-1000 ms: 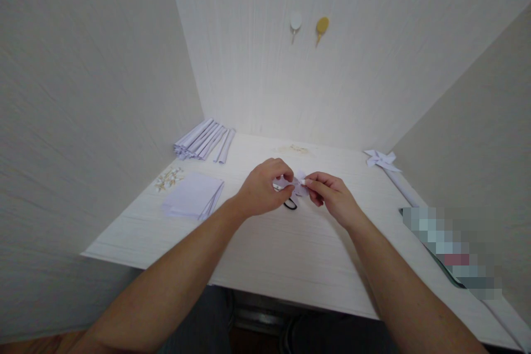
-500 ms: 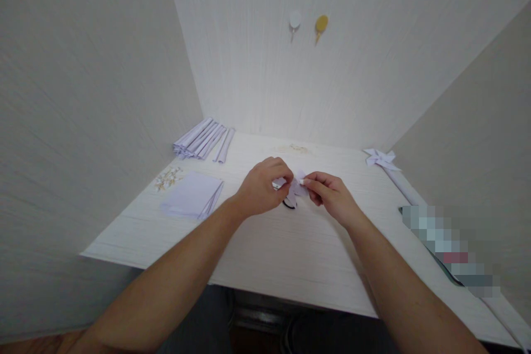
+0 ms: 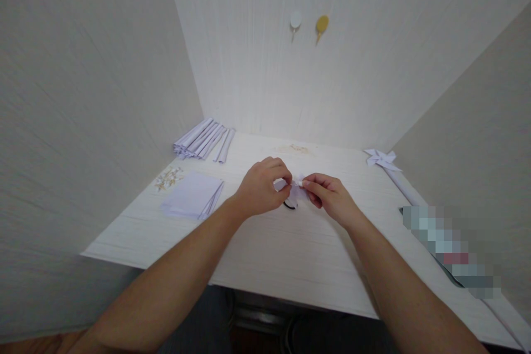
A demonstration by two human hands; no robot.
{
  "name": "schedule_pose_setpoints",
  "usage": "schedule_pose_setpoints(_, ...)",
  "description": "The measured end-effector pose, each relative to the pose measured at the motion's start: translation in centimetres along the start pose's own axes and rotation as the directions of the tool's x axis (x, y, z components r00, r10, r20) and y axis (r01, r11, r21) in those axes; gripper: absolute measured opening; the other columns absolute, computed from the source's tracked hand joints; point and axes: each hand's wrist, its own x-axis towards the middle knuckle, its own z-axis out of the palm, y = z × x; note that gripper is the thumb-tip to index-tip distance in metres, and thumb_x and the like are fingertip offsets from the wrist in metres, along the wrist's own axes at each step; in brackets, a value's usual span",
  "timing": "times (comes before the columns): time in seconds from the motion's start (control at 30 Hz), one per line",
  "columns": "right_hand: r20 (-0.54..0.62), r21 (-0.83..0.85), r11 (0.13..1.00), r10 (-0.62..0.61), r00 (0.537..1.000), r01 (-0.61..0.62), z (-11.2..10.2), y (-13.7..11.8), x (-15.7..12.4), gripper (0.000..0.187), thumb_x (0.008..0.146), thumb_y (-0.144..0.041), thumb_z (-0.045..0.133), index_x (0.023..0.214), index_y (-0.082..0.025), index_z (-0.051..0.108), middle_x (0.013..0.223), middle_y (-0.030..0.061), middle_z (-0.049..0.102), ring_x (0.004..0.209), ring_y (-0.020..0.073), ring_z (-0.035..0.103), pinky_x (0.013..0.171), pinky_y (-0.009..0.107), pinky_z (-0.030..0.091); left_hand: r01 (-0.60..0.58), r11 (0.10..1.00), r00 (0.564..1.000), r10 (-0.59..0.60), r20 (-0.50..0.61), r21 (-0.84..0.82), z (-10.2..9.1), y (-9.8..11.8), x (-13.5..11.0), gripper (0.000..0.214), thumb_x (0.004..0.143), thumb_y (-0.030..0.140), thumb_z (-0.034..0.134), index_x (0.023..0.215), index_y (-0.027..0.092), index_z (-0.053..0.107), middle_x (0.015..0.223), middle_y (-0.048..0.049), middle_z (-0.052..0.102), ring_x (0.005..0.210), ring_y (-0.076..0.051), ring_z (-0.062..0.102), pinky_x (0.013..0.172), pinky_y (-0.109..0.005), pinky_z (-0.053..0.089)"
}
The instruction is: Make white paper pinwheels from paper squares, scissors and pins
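Over the middle of the table, my left hand [image 3: 269,185] pinches the left side of a small white paper pinwheel [image 3: 296,192], thumb against fingertips. From the other side my right hand [image 3: 327,193] closes thumb and forefinger on a small white piece [image 3: 301,183] at the paper's centre; its kind is too small to make out. Part of the pinwheel is hidden behind the fingers. Beneath the hands, a black curved loop [image 3: 290,206], like a scissors handle, lies on the table, the rest of it covered.
Rolled paper tubes [image 3: 199,141] lie at the back left. Nearer are a pile of short white-tipped sticks [image 3: 168,178] and folded paper sheets [image 3: 193,193]. Another paper pinwheel [image 3: 381,159] on a paper tube lies along the right wall, beside a blurred-out item [image 3: 448,251]. Walls enclose the table.
The paper between my hands has turned slightly, with its blades sitting a little lower. Both hands stay nearly in place, still pinching.
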Motion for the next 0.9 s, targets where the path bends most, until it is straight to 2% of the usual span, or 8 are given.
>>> schedule_pose_setpoints(0.2,0.025,-0.052,0.998,-0.015,1.0,0.016,0.01,0.17,-0.08,0.032,0.079,-0.05,0.068,0.075,-0.018,0.066,0.05,-0.0067,0.045,0.047,0.0097,0.035,0.046,0.027,0.024,0.031,0.999,0.999,-0.032,0.016,0.018,-0.07,0.08,0.04,0.007,0.079,0.012,0.065,0.079,0.019,0.067,0.086,-0.0039,0.068,0.087,-0.019,0.061,0.08,-0.034,0.048)
schedule_pose_setpoints(0.53,0.016,-0.137,0.988,-0.071,0.997,0.073,0.31,-0.06,-0.11,0.034,0.083,-0.052,0.065,0.08,-0.018,0.068,0.052,-0.0068,0.043,0.048,0.0102,0.033,0.048,0.027,0.026,0.072,0.963,0.995,-0.088,0.053,0.261,-0.12,0.45,0.01,0.004,0.079,0.018,0.067,0.082,0.021,0.068,0.092,-0.0033,0.069,0.092,-0.022,0.059,0.075,-0.037,0.042)
schedule_pose_setpoints(0.8,0.024,-0.169,0.983,-0.074,0.997,0.077,0.58,0.14,-0.17,0.036,0.085,-0.053,0.063,0.081,-0.018,0.068,0.051,-0.0068,0.041,0.047,0.01,0.031,0.046,0.025,0.026,0.069,0.973,0.995,-0.082,0.051,0.221,0.18,0.59,-0.05,0.006,0.079,0.015,0.066,0.081,0.021,0.065,0.091,-0.0026,0.068,0.092,-0.021,0.058,0.077,-0.036,0.041)
schedule_pose_setpoints(0.9,0.005,-0.185,0.979,-0.091,0.996,0.091,0.6,0.27,-0.21,0.036,0.085,-0.054,0.064,0.082,-0.018,0.069,0.054,-0.0055,0.045,0.05,0.0107,0.035,0.048,0.026,0.029,0.076,0.975,0.995,-0.089,0.052,0.208,0.25,0.52,-0.09,0.007,0.079,0.015,0.065,0.082,0.021,0.065,0.092,-0.0032,0.069,0.093,-0.022,0.059,0.078,-0.037,0.041)
